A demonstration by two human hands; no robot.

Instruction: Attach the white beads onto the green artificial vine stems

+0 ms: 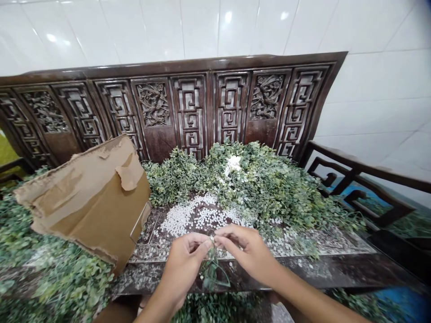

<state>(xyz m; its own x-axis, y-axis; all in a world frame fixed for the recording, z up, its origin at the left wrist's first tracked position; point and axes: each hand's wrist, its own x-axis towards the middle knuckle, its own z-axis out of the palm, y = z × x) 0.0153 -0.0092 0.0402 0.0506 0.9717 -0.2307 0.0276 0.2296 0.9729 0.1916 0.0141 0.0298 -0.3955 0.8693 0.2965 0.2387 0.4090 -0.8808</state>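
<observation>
Close together over the front edge of the bench, my two hands meet fingertip to fingertip. My left hand (186,260) is closed in a pinch at the top of a green artificial plant sprig (210,271), whose leaves and thin stems hang below the fingers. Thumb and fingers of my right hand (247,249) pinch at the same spot, where a tiny pale piece shows between the hands; its exact shape is too small to make out. Many small white round pieces (178,220) lie scattered on the seat just beyond them.
Artificial greenery (269,193) is heaped against the carved wooden backrest (191,112), with a white clump (233,165) on it. A torn cardboard piece (90,211) leans at the left beside a bent wire (139,222). More greenery (77,287) lies lower left. An armrest (363,179) bounds the right.
</observation>
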